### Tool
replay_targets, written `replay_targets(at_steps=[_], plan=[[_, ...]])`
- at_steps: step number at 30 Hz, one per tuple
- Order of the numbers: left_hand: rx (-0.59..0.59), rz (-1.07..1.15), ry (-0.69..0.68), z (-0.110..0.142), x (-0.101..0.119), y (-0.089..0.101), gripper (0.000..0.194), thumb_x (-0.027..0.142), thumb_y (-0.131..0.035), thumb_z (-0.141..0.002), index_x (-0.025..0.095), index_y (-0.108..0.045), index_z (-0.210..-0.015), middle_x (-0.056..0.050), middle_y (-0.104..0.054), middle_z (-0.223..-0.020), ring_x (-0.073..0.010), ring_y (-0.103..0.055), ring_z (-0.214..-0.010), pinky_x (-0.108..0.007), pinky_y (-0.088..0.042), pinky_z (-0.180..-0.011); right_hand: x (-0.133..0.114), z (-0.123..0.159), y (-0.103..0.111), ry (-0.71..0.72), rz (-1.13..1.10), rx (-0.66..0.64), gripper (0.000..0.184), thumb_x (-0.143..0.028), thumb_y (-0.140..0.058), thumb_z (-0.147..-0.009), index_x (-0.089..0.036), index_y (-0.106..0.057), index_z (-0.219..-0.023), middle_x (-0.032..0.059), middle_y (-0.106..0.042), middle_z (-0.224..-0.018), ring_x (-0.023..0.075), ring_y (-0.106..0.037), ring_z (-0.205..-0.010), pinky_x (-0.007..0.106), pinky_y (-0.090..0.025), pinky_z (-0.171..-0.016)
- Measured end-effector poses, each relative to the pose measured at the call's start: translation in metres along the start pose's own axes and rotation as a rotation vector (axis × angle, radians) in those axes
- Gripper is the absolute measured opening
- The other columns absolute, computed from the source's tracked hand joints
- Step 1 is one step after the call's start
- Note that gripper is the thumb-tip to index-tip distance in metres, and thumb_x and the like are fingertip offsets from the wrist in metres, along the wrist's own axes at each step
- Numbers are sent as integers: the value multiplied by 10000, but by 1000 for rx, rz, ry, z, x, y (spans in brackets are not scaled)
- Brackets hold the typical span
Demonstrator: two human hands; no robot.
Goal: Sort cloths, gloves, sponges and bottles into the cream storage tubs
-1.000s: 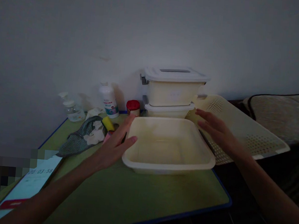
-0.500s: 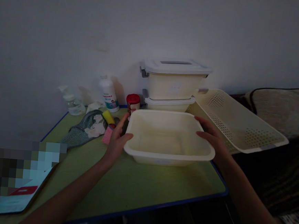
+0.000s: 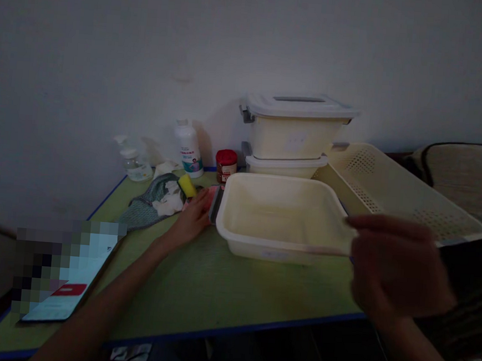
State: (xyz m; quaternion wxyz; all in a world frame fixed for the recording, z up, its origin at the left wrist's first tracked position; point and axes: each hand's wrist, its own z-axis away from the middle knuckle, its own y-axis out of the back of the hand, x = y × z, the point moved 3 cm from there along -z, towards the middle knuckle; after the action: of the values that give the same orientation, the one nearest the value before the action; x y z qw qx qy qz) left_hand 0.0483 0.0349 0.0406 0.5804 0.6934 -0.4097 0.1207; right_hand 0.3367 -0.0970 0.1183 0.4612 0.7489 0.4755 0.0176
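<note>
Open cream plastic tub [image 3: 260, 250]: upright on the green table [image 3: 232, 296], front and centre, wide opening up, nothing seen in it. Placement looks like it's for access: close to the body, one hand at each end.

Left hand [image 3: 192, 218]: by the tub's left end, fingers extended and released, not wrapped around anything. Fingertips lie at the pink cloth [image 3: 211, 194], next to the grey latch [image 3: 215, 206]. Can't tell if they touch the latch. Low, flat pose probably suits reaching the tub's end from outside the rim.

Right hand [image 3: 401, 265]: raised off the tub's right end, nearer the camera, motion-blurred. It overlaps the rim in view; contact unclear. Fingers look bent, but can't tell whether they grasp anything.

Behind the tub: lidded storage box [image 3: 294, 139] stacked on a lower lidded box [image 3: 283, 168], near the wall. Stacking likely saves table space. Perforated basket [image 3: 394, 187] sits to the right, partly past the table edge, probably for its length.

Left side, small stuff: yellow sponge [image 3: 187, 186] and white tissue [image 3: 168, 202] with the grey-green mesh cloth [image 3: 138, 211]. White bottle [image 3: 189, 151], red-lidded jar [image 3: 226, 165] and clear pump bottle [image 3: 136, 164] stand along the back, presumably out of the way. Phone [image 3: 67, 295] lies front left, screen up, likely so it's readable.
</note>
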Motion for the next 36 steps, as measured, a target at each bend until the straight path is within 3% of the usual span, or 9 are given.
replay_targets(at_steps=[3,7,9,11,15,18,22,30,36], plan=[[-100,-247,12,7,-2,-10,622,373,-497,-789,118,-416,-1350,-201,-330,-1461,-389,-187,-1384,-645,-56,-1067,-32,-17,-48,196,64,-175,197,-288,-487,-879,-236,-609,-1024,82,-631,-1139,170,-598,-990,301,-513,-759],[-139,-359,-19,16,-3,-16,528,332,-420,-845,149,-422,-1340,-194,-334,-1463,-366,-227,-1378,-642,-53,-1065,-60,-42,-110,452,108,-357,185,-169,-451,-874,-195,-610,-964,70,-645,-1113,149,-604,-941,275,-510,-738],[-143,-420,-29,19,-4,-17,502,288,-405,-853,158,-422,-1338,-182,-345,-1460,-348,-266,-1366,-623,-86,-1075,-63,-52,-132,465,93,-405,193,-136,-456,-852,-152,-604,-976,93,-624,-1152,163,-579,-1019,279,-506,-789],[-145,-495,-24,21,-5,-15,500,231,-419,-840,155,-420,-1334,-171,-384,-1438,-328,-310,-1345,-595,-130,-1085,-59,-59,-146,385,65,-414,210,-123,-457,-843,-122,-589,-1007,123,-592,-1199,176,-538,-1100,293,-485,-870],[-169,-565,-74,22,-7,-11,458,164,-460,-815,128,-469,-1271,-156,-483,-1347,-281,-390,-1280,-480,-281,-1063,-44,-67,-157,196,46,-381,221,-130,-454,-848,-121,-563,-1040,144,-557,-1224,199,-509,-1123,349,-454,-933],[-183,-556,-119,23,-7,-6,421,177,-508,-808,145,-505,-1227,-141,-522,-1283,-278,-442,-1201,-439,-369,-990,-39,-70,-163,148,47,-369,224,-115,-467,-831,-121,-562,-1034,138,-561,-1192,212,-500,-1116,359,-452,-929],[-167,-511,-170,25,-6,2,402,195,-521,-820,168,-524,-1221,-122,-531,-1250,-273,-466,-1134,-422,-388,-961,-38,-76,-176,119,41,-367,194,-109,-478,-821,-129,-569,-991,124,-571,-1128,204,-509,-1071,345,-462,-908],[-273,-296,-160,29,2,23,236,208,-529,-810,171,-644,-1013,-95,-567,-1080,-223,-542,-1021,-350,-441,-891,-31,-77,-185,171,40,-318,177,-111,-445,-838,-136,-565,-966,119,-566,-1117,188,-532,-1018,319,-482,-857],[-314,-177,-116,32,7,33,235,139,-509,-793,170,-652,-977,-77,-603,-1144,-201,-568,-1039,-311,-420,-933,-36,-68,-183,262,89,-388,160,-130,-445,-847,-134,-572,-945,107,-606,-996,176,-556,-900,299,-481,-785]])
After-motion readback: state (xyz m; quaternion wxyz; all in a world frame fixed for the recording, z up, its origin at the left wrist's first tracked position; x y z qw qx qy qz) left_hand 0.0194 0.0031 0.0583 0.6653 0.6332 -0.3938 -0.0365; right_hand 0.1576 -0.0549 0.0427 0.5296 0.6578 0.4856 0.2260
